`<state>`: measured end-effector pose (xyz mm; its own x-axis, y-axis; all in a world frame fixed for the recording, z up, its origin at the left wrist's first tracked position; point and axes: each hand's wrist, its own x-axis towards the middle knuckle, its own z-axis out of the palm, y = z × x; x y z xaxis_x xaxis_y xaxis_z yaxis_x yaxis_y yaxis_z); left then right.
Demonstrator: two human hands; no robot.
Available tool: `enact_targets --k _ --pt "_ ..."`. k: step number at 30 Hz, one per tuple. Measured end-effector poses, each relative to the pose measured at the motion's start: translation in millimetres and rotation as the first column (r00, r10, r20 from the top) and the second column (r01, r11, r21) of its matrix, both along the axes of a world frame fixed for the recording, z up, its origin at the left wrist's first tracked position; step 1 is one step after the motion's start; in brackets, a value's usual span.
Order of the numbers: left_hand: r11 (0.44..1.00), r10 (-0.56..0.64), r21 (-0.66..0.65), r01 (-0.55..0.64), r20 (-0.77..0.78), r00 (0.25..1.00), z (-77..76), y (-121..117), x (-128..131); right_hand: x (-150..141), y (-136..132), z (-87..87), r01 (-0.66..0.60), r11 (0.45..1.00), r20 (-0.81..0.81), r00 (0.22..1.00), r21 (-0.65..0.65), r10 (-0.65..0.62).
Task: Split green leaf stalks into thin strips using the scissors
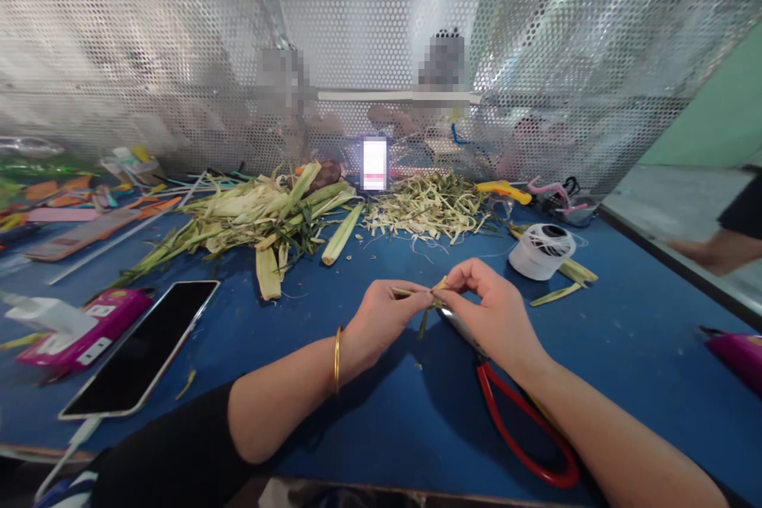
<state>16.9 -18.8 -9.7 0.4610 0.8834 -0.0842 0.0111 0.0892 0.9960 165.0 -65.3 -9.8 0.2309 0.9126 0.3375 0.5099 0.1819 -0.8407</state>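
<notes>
My left hand [384,316] and my right hand [491,309] meet over the blue table [625,317], both pinching a thin pale-green leaf strip [429,295] between their fingertips. The strip spans the small gap between the hands, with a short piece hanging down below it. Scissors with red handles [524,436] lie on the table under my right wrist, blades pointing toward the hands. A gold bangle sits on my left wrist.
A pile of green and yellow leaves [255,214] and a heap of shredded strips [429,206] lie at the back. A spool of white thread [540,250] stands right of them. A dark phone [143,345] and pink box [89,329] lie left. Perforated metal screen behind; other people beyond it.
</notes>
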Motion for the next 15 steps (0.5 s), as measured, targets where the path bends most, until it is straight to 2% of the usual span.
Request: enact_targets --k 2,7,11,15 --pt "1.000 -0.012 -0.024 0.013 0.041 0.999 0.5 0.0 -0.3 -0.7 0.0 0.2 0.020 1.000 -0.013 1.000 0.006 -0.020" --pt "0.978 -0.106 -0.158 0.136 0.186 0.977 0.7 -0.4 1.1 -3.3 0.7 0.8 0.114 0.993 -0.104 0.988 0.022 -0.111" --pt "0.960 -0.074 -0.241 0.143 0.274 0.959 -3.4 -0.3 3.6 -7.0 1.0 0.0 0.123 0.992 -0.202 0.972 0.008 -0.119" --pt "0.958 -0.056 -0.246 0.144 0.332 0.942 -5.7 -1.4 5.0 -8.3 1.9 -2.1 0.117 0.993 -0.217 0.969 -0.005 -0.116"
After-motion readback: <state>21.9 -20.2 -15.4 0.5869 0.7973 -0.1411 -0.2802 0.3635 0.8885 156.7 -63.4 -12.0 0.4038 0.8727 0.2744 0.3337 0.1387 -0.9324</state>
